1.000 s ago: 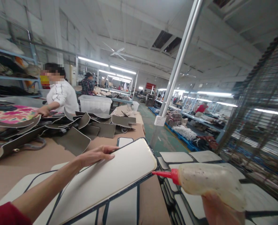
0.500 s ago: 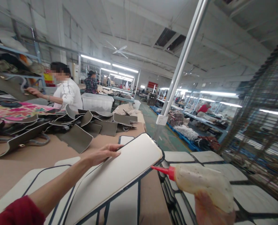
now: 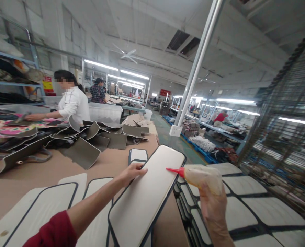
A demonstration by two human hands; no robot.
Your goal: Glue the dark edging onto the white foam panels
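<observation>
My left hand (image 3: 134, 172) grips the left long edge of a cream panel (image 3: 152, 187) with rounded corners and a dark rim, thumb on its face. The panel is held tilted above the table. In my right hand (image 3: 213, 200) is a cloudy squeeze bottle (image 3: 205, 176) with a red pointed nozzle. The nozzle points left, and its tip appears over the panel's right part; whether it touches cannot be made out. Under and beside the panel lie more cream panels (image 3: 46, 202) with dark edging, and a small one (image 3: 138, 155) sits beyond it.
Grey-brown curved pieces (image 3: 82, 152) are heaped on the brown tabletop (image 3: 52, 161) at left. Cream panels with dark edges (image 3: 245, 212) lie in rows at right. A metal post (image 3: 191, 79) with a socket box (image 3: 175, 130) rises ahead. A co-worker in white (image 3: 74, 103) stands across the table.
The panel has swung to a steeper angle and shifted right with my left hand. My right hand and bottle moved left and away from me. The co-worker has lowered the grey piece.
</observation>
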